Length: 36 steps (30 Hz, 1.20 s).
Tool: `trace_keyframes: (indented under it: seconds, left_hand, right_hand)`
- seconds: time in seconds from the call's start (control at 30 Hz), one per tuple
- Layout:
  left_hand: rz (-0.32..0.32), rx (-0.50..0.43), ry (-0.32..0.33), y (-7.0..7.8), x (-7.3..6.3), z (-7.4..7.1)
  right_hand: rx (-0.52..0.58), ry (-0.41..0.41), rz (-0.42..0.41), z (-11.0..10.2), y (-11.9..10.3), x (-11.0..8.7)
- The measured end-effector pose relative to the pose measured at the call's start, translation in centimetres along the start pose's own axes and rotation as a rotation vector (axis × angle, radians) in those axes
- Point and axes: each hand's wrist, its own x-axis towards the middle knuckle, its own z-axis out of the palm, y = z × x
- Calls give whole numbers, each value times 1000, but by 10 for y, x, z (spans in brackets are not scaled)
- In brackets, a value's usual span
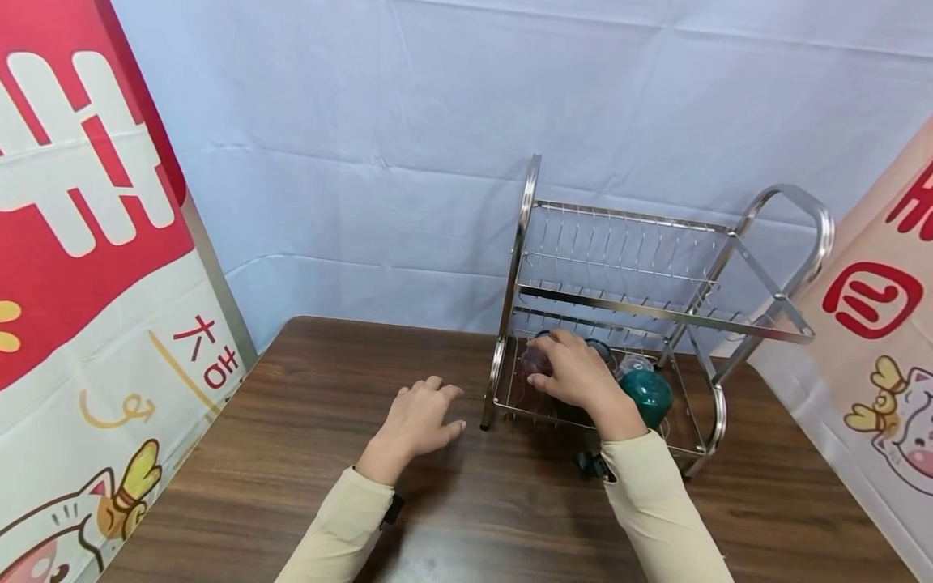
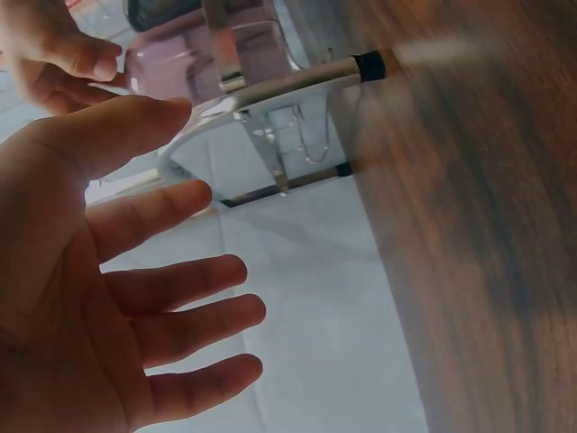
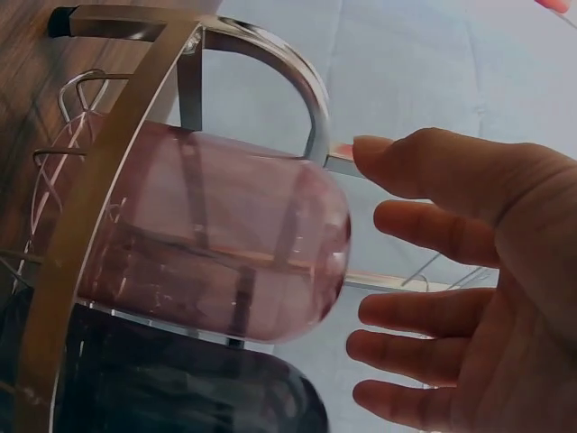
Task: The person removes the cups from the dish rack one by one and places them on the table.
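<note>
A pink see-through glass [image 3: 225, 234] stands upside down at the left end of the lower tier of a metal dish rack [image 1: 822, 231]. My right hand [image 1: 579, 376] is over this glass; in the right wrist view its fingers are spread just off the rounded base, gripping nothing. Beside the pink glass is a dark see-through glass [image 3: 194, 383]. Further right on the same tier are a clear glass [image 1: 632, 364] and a teal glass [image 1: 647, 397], partly behind my right forearm. My left hand [image 1: 417, 417], with fingers apart and nothing held, hovers above the table left of the rack.
The rack stands toward the back right of a brown wood-grain table [image 1: 342, 364]. Its upper tier [image 1: 619, 251] has wire slots. A pale cloth [image 1: 364, 162] hangs behind the table, and printed banners [image 1: 95, 146] hang at both sides.
</note>
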Motion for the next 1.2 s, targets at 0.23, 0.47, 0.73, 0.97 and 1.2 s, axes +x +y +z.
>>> trace_keyframes:
  seconds: [0.23,0.47,0.73,0.97,1.2]
  left_hand:
    - [-6,-5,-14,-3,7,10]
    - [-9,-13,-24,-4,13,20]
    - [-20,-13,-37,-4,16,32]
    - [-32,-37,-49,-5,15,38]
    - [-42,-24,-50,-3,15,31]
  right_hand:
    - [5,12,8,9,6,7]
    - [11,-31,39,15,7,12]
    - [41,-119,60,20,5,15]
    - [86,-110,28,26,6,15]
    - [110,-99,6,21,8,15]
